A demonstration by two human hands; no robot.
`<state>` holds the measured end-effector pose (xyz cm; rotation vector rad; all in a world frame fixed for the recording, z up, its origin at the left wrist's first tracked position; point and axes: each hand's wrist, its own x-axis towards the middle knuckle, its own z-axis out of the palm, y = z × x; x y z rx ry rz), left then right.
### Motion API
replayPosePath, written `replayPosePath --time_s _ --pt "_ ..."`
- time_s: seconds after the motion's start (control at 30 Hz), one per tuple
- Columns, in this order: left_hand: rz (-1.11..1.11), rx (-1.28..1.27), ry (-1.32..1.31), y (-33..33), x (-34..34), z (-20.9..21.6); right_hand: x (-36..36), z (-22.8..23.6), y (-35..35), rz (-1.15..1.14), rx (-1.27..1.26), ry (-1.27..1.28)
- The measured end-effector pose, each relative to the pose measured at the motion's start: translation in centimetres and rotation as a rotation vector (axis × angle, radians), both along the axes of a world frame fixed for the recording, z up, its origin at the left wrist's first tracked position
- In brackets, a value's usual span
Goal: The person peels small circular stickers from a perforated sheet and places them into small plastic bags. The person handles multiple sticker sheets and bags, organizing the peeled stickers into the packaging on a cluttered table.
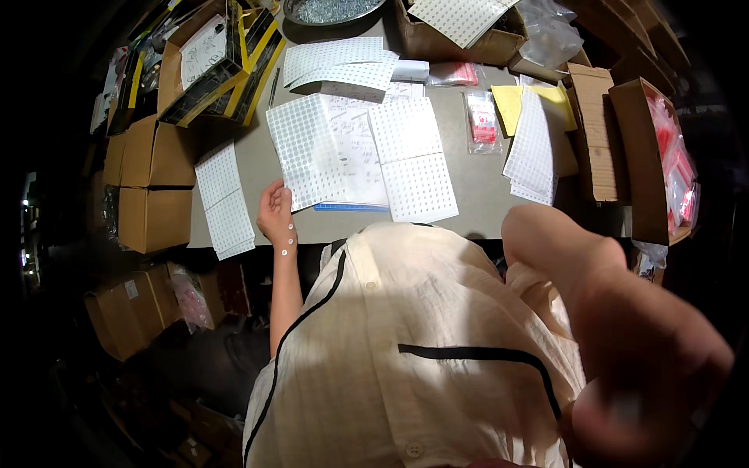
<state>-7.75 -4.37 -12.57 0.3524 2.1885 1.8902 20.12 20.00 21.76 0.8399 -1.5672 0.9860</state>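
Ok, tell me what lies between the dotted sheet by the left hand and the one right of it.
In the head view, white paper with dark markings lies between the first sheet, by the left hand, and the second sheet.

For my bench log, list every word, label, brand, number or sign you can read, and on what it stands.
No wording copied out; markings stand here:
Dotted sheet by the left hand: too small to read.
Paper partly under it: handwriting-like marks, too blurred.
Red-and-white packet: print, not copied.
Wrist stickers: too small.
Low carton's label: too small.
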Motion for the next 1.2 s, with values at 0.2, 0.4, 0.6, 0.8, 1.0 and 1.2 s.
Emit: replayPosePath --time_s 0.2,0.4,0.6,0.8,1.0,1.2 --pt "-0.004 0.029 0.025 -0.4 0.1 -0.6 -0.6 -2.5 0.9 -0.023 -0.025 -0.405" --pt "0.01 -0.073 0.172 0.0 0.5 -0.9 1.9 -22.1 5.2 -1.213 0.216 -1.21" --pt "-0.018 -0.052 0.177 0.1 -0.1 -1.0 6.9 -32.7 3.0 -1.418 0.167 -1.531" --pt "-0.02 -0.079 0.167 0.6 -0.2 -0.4 5.2 -29.1 0.4 -0.906 0.059 -1.421" --pt "-0.022 -0.072 0.181 0.2 -0.1 -0.7 9.8 -28.1 1.8 -1.013 -0.289 -1.32" --pt "-0.018 -0.112 0.222 0.4 0.2 -0.5 17.9 -28.8 5.4 -1.595 -0.149 -1.276"
